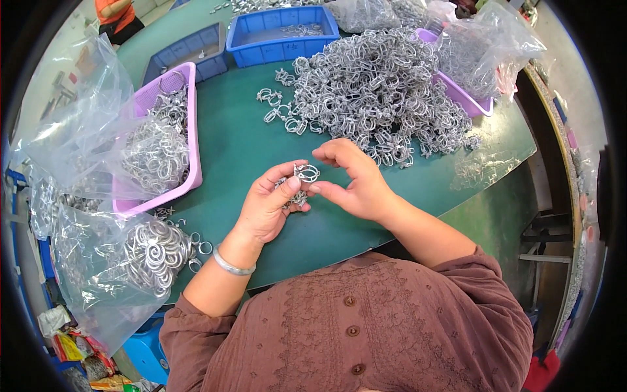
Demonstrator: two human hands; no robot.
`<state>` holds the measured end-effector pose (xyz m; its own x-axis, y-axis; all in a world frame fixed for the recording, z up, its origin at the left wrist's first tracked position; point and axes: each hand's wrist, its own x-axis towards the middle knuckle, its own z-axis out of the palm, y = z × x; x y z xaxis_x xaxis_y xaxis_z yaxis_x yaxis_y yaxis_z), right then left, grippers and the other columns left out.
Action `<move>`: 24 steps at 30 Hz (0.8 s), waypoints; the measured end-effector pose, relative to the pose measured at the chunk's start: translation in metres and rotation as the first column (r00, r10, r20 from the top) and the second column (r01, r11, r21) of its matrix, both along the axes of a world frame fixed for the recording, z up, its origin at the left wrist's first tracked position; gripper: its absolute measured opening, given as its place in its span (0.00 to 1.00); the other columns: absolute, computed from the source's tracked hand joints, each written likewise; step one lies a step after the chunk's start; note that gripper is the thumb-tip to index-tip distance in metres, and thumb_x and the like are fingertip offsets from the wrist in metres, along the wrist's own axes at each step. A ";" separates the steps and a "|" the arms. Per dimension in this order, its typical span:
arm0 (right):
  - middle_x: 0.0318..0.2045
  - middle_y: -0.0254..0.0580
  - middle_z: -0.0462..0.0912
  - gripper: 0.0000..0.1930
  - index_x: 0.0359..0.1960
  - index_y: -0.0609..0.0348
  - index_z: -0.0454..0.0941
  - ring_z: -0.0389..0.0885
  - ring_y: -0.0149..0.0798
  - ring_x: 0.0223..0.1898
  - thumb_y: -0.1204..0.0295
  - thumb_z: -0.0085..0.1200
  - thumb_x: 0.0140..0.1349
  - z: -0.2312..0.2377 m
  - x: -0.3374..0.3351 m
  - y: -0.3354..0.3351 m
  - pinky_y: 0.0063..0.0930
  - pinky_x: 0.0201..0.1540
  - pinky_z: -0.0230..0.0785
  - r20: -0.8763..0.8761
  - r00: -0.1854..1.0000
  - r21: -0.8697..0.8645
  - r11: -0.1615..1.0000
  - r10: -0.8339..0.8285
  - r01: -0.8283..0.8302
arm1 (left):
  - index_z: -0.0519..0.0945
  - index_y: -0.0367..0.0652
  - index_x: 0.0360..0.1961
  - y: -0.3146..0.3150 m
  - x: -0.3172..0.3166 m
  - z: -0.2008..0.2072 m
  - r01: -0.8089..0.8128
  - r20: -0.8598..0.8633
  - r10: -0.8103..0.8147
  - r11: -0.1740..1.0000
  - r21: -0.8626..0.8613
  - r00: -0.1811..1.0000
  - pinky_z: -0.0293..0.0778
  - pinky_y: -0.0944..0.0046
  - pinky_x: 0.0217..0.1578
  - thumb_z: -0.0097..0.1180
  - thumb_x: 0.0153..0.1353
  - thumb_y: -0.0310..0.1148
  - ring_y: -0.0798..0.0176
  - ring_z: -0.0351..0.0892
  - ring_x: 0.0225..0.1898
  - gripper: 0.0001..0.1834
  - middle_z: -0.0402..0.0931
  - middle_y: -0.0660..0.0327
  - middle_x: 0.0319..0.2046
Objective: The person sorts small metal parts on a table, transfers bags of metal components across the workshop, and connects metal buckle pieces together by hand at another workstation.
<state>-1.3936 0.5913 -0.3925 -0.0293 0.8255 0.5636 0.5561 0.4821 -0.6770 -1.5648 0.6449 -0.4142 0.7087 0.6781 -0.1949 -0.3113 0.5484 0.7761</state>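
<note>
Above the near edge of the green table [228, 130], my left hand [264, 206] grips a grey metal ring piece [307, 173] between thumb and fingers. More small metal parts [297, 197] show in its palm, partly covered by the fingers. My right hand [356, 179] is just right of the ring piece, its thumb and forefinger apart. The thumb tip comes close to the ring; whether they touch I cannot tell. Beyond both hands rises a big heap of similar grey metal ring pieces [372, 91], with a few loose ones at its left side.
A purple basket [193, 130] of metal parts stands left, with clear plastic bags [78, 130] over it. Loose rings [157, 251] spill from a bag near my left forearm. Blue bins [281, 52] stand at the back; another purple basket [467, 101] sits back right. A person [117, 16] is far left.
</note>
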 end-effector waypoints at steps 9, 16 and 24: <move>0.28 0.40 0.74 0.12 0.31 0.60 0.73 0.73 0.40 0.32 0.74 0.60 0.43 -0.001 0.002 -0.001 0.29 0.34 0.66 -0.071 0.996 -0.056 0.997 0.057 -0.061 | 0.66 0.42 0.51 0.001 0.000 -0.003 0.052 0.065 -0.055 0.998 0.044 0.996 0.76 0.67 0.30 0.51 0.56 0.31 0.65 0.74 0.35 0.21 0.72 0.62 0.37; 0.29 0.42 0.74 0.13 0.31 0.60 0.72 0.72 0.42 0.32 0.75 0.60 0.42 -0.001 0.001 -0.002 0.30 0.34 0.65 -0.056 0.998 -0.019 0.999 0.041 -0.042 | 0.65 0.44 0.53 0.000 -0.001 -0.003 0.091 0.079 -0.093 0.995 0.033 0.992 0.74 0.69 0.33 0.50 0.57 0.32 0.67 0.73 0.39 0.22 0.71 0.66 0.36; 0.30 0.42 0.73 0.14 0.31 0.60 0.70 0.72 0.43 0.33 0.75 0.60 0.42 -0.002 -0.001 0.000 0.31 0.35 0.65 -0.017 0.999 0.007 1.000 0.029 -0.029 | 0.65 0.45 0.54 0.001 -0.001 -0.001 0.091 0.077 -0.091 0.996 0.013 0.993 0.74 0.68 0.33 0.49 0.58 0.33 0.68 0.72 0.38 0.21 0.71 0.66 0.37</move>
<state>-1.3948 0.5915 -0.3947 -0.0436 0.8209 0.5695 0.5298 0.5023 -0.6834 -1.5655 0.6454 -0.4155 0.7803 0.6116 -0.1307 -0.3197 0.5697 0.7572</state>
